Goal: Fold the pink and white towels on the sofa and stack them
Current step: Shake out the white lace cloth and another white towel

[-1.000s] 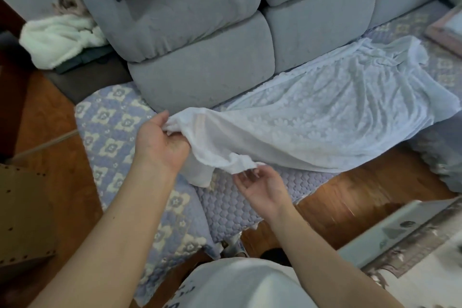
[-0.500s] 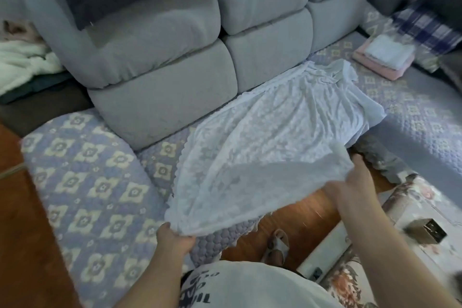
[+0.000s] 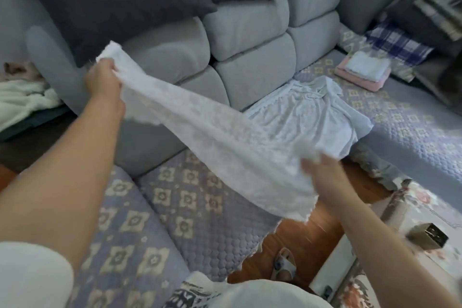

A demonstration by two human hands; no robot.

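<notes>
Both the left hand [image 3: 103,80] and right hand [image 3: 321,170] pinched the near edge of the white towel [image 3: 225,142] (far end trailing on the sofa [image 3: 250,67] seat), and with only 2 pinches the limp middle could sag and fold crookedly.

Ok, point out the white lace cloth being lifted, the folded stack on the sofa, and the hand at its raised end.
white lace cloth [image 3: 220,137]: head view, middle of the stretched span.
folded stack [image 3: 362,71]: head view, white top towel.
left hand [image 3: 103,80]: head view, back of the hand gripping the cloth.
</notes>
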